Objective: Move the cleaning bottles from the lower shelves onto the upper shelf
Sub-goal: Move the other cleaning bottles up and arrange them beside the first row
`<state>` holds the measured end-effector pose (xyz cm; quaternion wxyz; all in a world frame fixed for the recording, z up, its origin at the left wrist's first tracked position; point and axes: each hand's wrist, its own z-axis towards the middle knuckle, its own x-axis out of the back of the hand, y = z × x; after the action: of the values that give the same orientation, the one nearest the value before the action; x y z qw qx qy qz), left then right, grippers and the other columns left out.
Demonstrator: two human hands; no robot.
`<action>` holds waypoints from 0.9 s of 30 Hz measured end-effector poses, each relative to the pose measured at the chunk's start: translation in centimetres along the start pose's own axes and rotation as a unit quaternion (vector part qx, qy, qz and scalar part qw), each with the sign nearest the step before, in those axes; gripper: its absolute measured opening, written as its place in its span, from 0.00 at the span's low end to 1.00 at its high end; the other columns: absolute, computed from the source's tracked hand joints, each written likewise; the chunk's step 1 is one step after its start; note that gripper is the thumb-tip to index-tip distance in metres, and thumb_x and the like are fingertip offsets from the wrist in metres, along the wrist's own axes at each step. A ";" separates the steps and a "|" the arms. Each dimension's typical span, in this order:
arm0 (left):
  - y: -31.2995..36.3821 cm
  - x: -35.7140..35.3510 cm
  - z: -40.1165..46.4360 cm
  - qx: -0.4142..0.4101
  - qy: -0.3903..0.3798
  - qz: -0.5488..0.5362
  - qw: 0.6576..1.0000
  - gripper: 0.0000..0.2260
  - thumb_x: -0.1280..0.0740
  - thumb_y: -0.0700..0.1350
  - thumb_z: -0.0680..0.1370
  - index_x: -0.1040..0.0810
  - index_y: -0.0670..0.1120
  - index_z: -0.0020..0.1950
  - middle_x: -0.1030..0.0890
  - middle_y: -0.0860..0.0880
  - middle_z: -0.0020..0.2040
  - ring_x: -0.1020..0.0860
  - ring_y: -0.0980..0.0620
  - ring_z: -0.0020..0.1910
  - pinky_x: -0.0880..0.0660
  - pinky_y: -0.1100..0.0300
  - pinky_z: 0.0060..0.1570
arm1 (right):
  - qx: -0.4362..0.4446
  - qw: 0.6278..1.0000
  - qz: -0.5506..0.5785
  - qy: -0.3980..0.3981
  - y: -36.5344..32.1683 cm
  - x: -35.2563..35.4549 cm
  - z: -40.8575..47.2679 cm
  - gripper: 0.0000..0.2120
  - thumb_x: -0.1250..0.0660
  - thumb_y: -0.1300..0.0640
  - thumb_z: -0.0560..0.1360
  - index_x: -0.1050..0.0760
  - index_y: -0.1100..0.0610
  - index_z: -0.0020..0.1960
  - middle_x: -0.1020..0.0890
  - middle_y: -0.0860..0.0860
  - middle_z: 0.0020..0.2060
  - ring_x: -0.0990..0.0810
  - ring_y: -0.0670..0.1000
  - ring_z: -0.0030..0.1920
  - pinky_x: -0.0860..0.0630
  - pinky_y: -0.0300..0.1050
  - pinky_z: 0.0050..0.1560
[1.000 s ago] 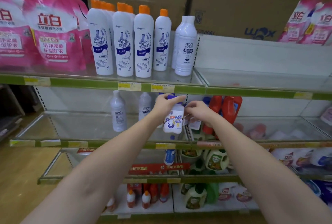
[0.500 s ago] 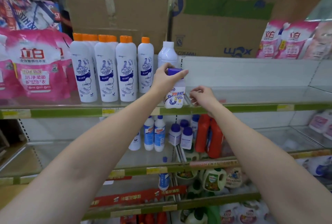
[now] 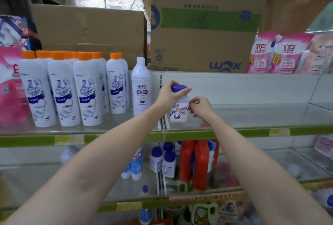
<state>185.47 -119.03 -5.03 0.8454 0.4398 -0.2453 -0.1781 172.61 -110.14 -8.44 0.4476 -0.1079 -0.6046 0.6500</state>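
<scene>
left hand [image 3: 168,92] grip atop bottle [image 3: 179,110] (upright), right hand [image 3: 200,106] steadying

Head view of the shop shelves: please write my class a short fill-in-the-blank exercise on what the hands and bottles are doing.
1. The left hand grips the small bottle by its ____ cap.
2. The tall bottles beside it have ____ caps.
3. The right hand touches the small bottle's ____.
4. The red jugs stand on the shelf ____ the small bottle.

Missing words: purple; orange; label; below

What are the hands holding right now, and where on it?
The left hand grips the small white bottle around its purple cap; the right hand touches its side.
</scene>
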 end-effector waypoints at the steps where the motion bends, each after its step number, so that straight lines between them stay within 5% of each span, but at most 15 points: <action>1: -0.2 -1.0 0.7 0.003 -0.005 0.010 1.000 0.21 0.23 0.56 0.72 0.23 0.43 0.55 0.22 0.50 0.45 0.24 0.53 0.42 0.26 0.62 0.42 | 0.004 1.000 -0.009 0.000 0.6 0.5 0.9 0.04 0.36 0.62 0.77 0.25 0.56 0.44 0.16 0.55 0.40 0.20 0.52 0.36 0.24 0.46 0.36; 12: -4.2 -7.1 6.8 0.013 0.003 0.108 0.994 0.19 0.25 0.55 0.74 0.25 0.43 0.54 0.22 0.45 0.49 0.24 0.49 0.45 0.26 0.61 0.43 | 0.005 0.999 -0.021 -0.046 6.0 3.7 9.3 0.03 0.35 0.61 0.75 0.23 0.57 0.47 0.15 0.55 0.43 0.19 0.52 0.39 0.25 0.44 0.34; 17: -6.5 -7.8 9.7 -0.028 0.060 0.249 0.966 0.20 0.30 0.60 0.76 0.22 0.45 0.57 0.30 0.48 0.51 0.29 0.45 0.54 0.26 0.51 0.56 | 0.006 0.998 -0.007 -0.067 7.0 3.3 12.1 0.02 0.34 0.61 0.74 0.24 0.55 0.44 0.17 0.54 0.40 0.20 0.53 0.38 0.27 0.43 0.32; 22: -7.6 -8.3 10.6 0.000 0.054 0.234 0.971 0.20 0.36 0.66 0.76 0.28 0.53 0.57 0.29 0.50 0.53 0.24 0.45 0.49 0.20 0.44 0.48 | 0.011 0.997 0.004 -0.072 8.2 3.0 13.8 0.05 0.33 0.62 0.74 0.25 0.54 0.41 0.19 0.55 0.35 0.21 0.53 0.36 0.28 0.42 0.31; 27: -7.5 -9.2 11.5 -0.004 0.067 0.225 0.972 0.19 0.35 0.61 0.79 0.29 0.47 0.58 0.27 0.49 0.53 0.25 0.45 0.48 0.22 0.45 0.51 | 0.007 0.997 -0.005 -0.075 8.5 2.6 14.7 0.05 0.33 0.61 0.73 0.25 0.53 0.41 0.19 0.54 0.38 0.20 0.54 0.38 0.27 0.43 0.32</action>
<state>170.74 -125.91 -8.02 0.8802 0.3808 -0.2796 0.0454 157.23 -117.30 -11.31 0.4046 -0.0527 -0.6329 0.6580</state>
